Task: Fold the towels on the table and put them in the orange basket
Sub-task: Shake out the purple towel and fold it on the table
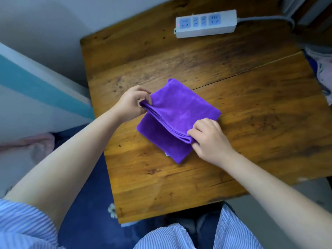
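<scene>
A brown wooden worktop with dark grain marks and a seam running across its boards fills most of the view, set against a pale wall with a teal band at the left. Below it lies dark blue floor covering with a small pale flower motif near the worktop's near corner. At the far edge of the worktop a white power strip lies flat, its grey cable trailing off to the right. At the right edge of the view some pale and blue fabric is partly visible, too cut off to identify.

Near the middle of the worktop lies a purple towel, partly folded, with one layer lying flat and a doubled upper layer raised along a ridge that runs diagonally from the left to the lower right. The left hand pinches the left end of that ridge between thumb and curled fingers, holding the bunched edges just above the wood. The right hand grips the other end of the ridge at the towel's near right corner, fingers curled over the stacked edges. The lower flap spreads flat toward the person, its near corner pointing at the front edge of the worktop. Both forearms are bare, reaching in from blue-and-white striped sleeves at the bottom of the view.
</scene>
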Demonstrator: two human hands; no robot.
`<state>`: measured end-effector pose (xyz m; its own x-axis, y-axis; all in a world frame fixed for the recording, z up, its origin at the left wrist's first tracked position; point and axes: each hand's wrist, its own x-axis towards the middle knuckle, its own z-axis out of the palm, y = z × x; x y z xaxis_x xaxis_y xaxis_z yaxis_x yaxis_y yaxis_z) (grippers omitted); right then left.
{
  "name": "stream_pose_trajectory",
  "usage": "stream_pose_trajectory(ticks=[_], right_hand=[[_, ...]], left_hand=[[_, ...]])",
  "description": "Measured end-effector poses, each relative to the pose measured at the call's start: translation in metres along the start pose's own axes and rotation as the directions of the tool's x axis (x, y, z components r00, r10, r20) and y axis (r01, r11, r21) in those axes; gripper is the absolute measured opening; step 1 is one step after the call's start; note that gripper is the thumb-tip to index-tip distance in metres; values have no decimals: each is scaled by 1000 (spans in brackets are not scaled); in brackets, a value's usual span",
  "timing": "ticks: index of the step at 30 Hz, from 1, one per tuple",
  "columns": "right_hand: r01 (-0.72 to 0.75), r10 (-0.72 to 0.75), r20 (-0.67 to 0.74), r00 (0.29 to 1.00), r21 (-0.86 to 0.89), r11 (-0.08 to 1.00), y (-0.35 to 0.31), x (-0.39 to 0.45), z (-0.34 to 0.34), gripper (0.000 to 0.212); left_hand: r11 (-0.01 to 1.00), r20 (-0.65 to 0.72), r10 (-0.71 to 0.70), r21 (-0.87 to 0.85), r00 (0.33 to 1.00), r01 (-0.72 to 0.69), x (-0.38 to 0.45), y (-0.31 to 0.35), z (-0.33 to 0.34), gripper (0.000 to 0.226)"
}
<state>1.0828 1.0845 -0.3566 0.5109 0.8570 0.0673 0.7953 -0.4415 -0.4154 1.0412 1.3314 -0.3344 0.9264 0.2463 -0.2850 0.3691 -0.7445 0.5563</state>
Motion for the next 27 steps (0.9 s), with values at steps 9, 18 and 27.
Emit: stream_pose_trajectory(ticks=[9, 18, 27], right_hand=[[157, -158, -10, 987, -38, 987, -27, -17, 53, 15], [240, -251, 200, 947, 79, 967, -12, -20, 39, 24], [202, -195, 163, 967, -27, 979, 15, 124, 13, 49]], left_hand=[[984, -15, -99, 144, 995, 100, -47, -38, 26, 14], [935, -148, -355, -45, 923, 353, -75, -44, 55, 14], [840, -321, -537, -122, 780, 528, -52, 13, 94, 52]])
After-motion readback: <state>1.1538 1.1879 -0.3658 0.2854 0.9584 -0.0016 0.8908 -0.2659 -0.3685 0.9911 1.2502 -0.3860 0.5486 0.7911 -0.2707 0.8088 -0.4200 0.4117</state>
